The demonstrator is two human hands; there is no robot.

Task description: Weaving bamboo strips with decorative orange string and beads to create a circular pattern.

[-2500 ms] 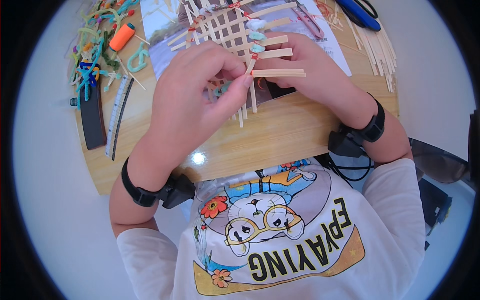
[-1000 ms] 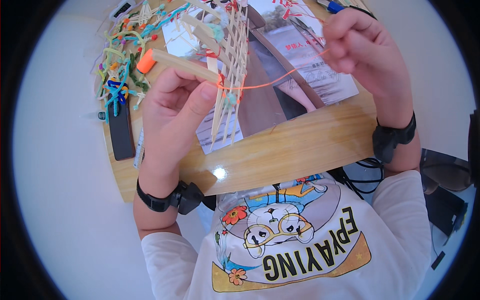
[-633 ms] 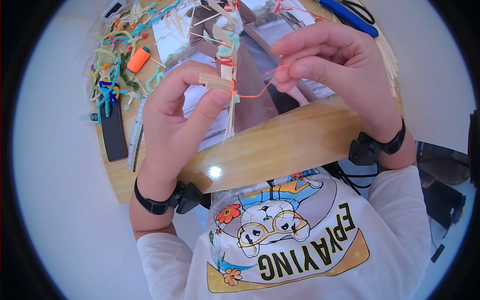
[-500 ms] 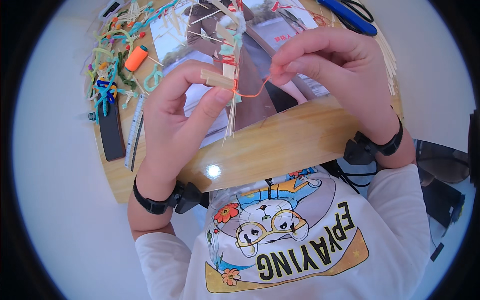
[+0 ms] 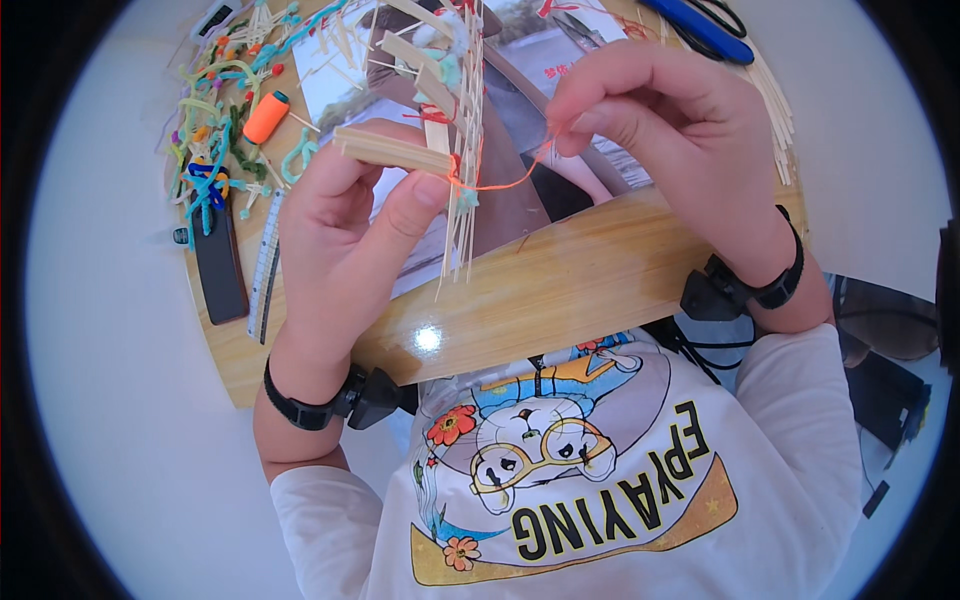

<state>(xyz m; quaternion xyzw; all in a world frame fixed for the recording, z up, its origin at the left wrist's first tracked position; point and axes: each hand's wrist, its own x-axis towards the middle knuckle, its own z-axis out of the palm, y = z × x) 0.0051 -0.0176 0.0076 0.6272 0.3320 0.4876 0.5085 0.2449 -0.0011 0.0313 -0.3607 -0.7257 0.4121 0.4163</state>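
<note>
A craft structure of thin pale wooden sticks (image 5: 400,152) is pinched between the thumb and fingers of my left hand (image 5: 345,240). Red thread wraps its joints, and tufts of white and light-green fluff (image 5: 447,68) cling to its upper part. Long thin sticks point down past my left thumb. From a wrapped joint by that thumb, an orange-red thread (image 5: 500,187) sags across to my right hand (image 5: 670,125). There, thumb and forefinger are closed on the thread's other end, level with the structure and to its right.
Pipe cleaners and stick pieces (image 5: 215,130) crowd the table's left side, beside an orange thread spool (image 5: 266,118), a dark flat case (image 5: 219,265) and a clear ruler (image 5: 264,265). A printed photo sheet (image 5: 510,200) lies underneath. Blue-handled scissors (image 5: 700,30) and loose sticks (image 5: 775,120) lie at right.
The stick structure has turned in my left hand and shifted slightly left, showing more of its side sticks. My right hand keeps its pinch on the thread, nearly in place.
</note>
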